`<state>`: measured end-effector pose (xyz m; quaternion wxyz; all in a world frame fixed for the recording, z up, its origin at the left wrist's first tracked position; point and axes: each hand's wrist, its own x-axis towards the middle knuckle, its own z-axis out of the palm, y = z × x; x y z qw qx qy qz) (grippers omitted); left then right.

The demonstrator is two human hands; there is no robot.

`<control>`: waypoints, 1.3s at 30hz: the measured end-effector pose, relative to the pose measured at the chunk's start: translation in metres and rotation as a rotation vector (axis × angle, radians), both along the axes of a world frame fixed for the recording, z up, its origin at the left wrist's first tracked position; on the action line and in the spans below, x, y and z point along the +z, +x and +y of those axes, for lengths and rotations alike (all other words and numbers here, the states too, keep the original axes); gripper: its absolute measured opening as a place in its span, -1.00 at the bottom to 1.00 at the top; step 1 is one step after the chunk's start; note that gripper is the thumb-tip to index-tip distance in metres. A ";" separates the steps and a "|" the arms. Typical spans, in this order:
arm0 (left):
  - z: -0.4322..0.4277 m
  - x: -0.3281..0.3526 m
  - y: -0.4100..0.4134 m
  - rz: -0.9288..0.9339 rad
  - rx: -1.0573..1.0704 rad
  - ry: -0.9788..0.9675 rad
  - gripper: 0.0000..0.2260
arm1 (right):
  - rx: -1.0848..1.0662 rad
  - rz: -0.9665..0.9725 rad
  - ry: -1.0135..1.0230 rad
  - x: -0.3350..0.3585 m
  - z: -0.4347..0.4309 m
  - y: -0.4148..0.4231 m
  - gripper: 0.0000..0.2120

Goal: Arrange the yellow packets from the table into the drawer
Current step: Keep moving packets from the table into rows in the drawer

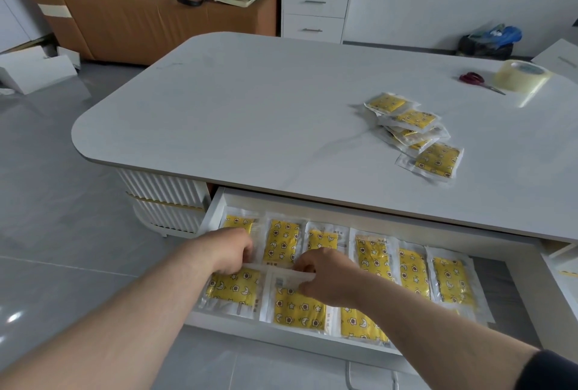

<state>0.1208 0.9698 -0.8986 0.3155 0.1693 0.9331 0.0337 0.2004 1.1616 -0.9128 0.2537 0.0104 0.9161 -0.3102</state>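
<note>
Pinching far edge of yellow packet [297, 306]: left hand [233, 250], right hand [325, 277]; long axis front-to-back.

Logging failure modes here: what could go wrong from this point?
1. Left hand and right hand both grip front-row packets; tugging may nudge the neighbouring back row out of line.
2. The right arm lies over a third packet and might drag it.
3. The pile on the table may not fit the remaining drawer space.

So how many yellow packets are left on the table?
5, overlapping in one row on the right of the white table: farthest yellow packet, second, third, fourth, nearest. More may hide beneath.
</note>
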 end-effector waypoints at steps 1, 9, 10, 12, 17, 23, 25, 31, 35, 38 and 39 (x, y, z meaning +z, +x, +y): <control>0.000 0.000 0.000 0.001 0.001 -0.003 -0.62 | -0.017 0.012 0.008 0.000 0.000 0.000 -0.69; 0.000 0.001 -0.001 -0.023 -0.015 -0.008 -0.77 | -0.051 0.025 0.102 -0.011 0.003 0.000 -0.73; 0.000 0.001 -0.001 -0.028 -0.015 -0.006 -0.75 | -0.047 0.029 0.103 -0.012 0.002 0.000 -0.73; -0.001 0.001 -0.002 -0.034 -0.015 -0.001 -0.73 | -0.035 0.040 0.104 -0.012 0.002 0.000 -0.72; 0.000 0.003 -0.001 -0.016 -0.022 -0.006 -0.72 | -0.004 0.078 0.097 -0.007 0.005 0.000 -0.70; 0.004 0.004 -0.002 0.018 -0.044 0.094 -0.73 | 0.106 0.152 0.097 0.009 0.007 0.000 -0.78; 0.005 0.001 0.000 -0.065 -0.061 0.076 -0.75 | 0.160 0.103 0.102 0.009 0.004 0.002 -0.78; 0.003 -0.003 0.001 -0.122 -0.075 0.041 -0.81 | 0.186 0.030 0.078 0.000 0.005 0.006 -0.72; 0.002 -0.006 0.000 -0.121 -0.073 0.040 -0.79 | 0.143 0.003 0.052 -0.003 0.005 0.007 -0.71; 0.002 -0.006 -0.001 -0.123 -0.075 0.032 -0.79 | 0.127 0.000 0.043 -0.005 0.005 0.007 -0.71; 0.002 -0.006 -0.001 -0.121 -0.077 0.029 -0.79 | 0.128 0.000 0.044 -0.006 0.005 0.007 -0.71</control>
